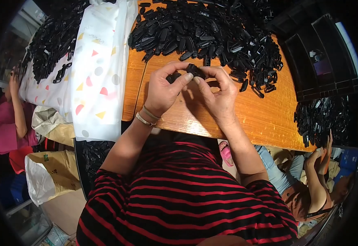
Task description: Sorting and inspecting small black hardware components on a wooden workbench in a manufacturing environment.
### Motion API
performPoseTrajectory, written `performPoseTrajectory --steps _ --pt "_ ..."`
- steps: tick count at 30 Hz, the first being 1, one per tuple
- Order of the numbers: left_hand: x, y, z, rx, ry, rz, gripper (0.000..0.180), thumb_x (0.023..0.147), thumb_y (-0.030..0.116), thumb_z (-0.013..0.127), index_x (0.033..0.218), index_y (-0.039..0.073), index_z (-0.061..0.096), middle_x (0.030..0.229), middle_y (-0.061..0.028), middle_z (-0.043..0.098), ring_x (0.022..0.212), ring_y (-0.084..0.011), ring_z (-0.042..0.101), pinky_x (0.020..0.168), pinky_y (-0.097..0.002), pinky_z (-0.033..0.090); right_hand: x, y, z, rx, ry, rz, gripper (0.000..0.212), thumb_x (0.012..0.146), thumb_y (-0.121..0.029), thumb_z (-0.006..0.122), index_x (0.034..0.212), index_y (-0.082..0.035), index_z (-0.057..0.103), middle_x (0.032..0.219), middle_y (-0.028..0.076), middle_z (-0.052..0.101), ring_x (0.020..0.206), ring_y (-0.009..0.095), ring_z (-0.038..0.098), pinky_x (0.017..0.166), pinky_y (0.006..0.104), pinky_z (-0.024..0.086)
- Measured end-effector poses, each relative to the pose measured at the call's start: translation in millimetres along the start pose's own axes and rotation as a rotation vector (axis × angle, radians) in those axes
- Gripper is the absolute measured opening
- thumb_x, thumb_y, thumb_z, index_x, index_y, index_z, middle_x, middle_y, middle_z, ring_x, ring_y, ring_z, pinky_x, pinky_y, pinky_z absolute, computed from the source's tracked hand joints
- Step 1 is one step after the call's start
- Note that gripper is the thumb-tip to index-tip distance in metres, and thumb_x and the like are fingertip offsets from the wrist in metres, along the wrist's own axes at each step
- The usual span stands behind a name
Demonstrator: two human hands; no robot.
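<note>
My left hand [165, 91] and my right hand [220, 97] meet over the near part of the wooden table [244, 123]. Between both thumbs and forefingers they grip a small black plastic piece [194, 70], its finer shape partly hidden by the fingertips. Another dark piece [173, 78] shows inside the curl of my left fingers. Just beyond my hands lies a big heap of similar long, narrow black plastic pieces [187, 30], its near edge close to my fingertips.
A white patterned cloth [99, 74] covers the surface on the left, with another black heap [54, 41] there. Co-workers sit at the left [11, 123] and right [310, 188]. More black pieces [322, 119] lie at the right edge. An opened paper sack [56, 172] stands at lower left.
</note>
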State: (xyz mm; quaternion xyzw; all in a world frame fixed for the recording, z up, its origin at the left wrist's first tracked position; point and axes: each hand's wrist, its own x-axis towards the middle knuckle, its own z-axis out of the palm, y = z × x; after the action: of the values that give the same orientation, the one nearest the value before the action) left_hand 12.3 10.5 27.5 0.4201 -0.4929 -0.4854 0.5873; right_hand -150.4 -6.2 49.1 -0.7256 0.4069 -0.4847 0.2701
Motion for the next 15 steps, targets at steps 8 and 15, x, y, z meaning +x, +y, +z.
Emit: performPoseTrajectory --steps 8,15 --pt "-2.4 -0.3 5.4 0.075 -0.015 0.152 0.025 0.09 0.001 0.065 0.114 -0.004 0.064 0.105 -0.0078 0.064 0.081 -0.0077 0.062 0.066 -0.02 0.051 -7.9 16.6 11.7 -0.035 0.05 -0.109 0.023 0.079 0.001 0.075 0.099 -0.001 0.064 0.098 0.008 0.063 0.083 0.013 0.062 0.065 0.0222 0.052" --pt "-10.0 10.4 10.0 -0.219 0.042 -0.002 0.023 0.093 0.005 0.062 0.115 -0.002 0.061 0.097 -0.0039 0.066 0.081 -0.0058 0.061 0.064 -0.0182 0.052 -18.6 14.1 20.8 0.11 0.008 0.055 0.041 0.082 -0.004 0.075 0.118 -0.002 0.055 0.102 0.007 0.061 0.085 0.012 0.06 0.07 0.0241 0.052"
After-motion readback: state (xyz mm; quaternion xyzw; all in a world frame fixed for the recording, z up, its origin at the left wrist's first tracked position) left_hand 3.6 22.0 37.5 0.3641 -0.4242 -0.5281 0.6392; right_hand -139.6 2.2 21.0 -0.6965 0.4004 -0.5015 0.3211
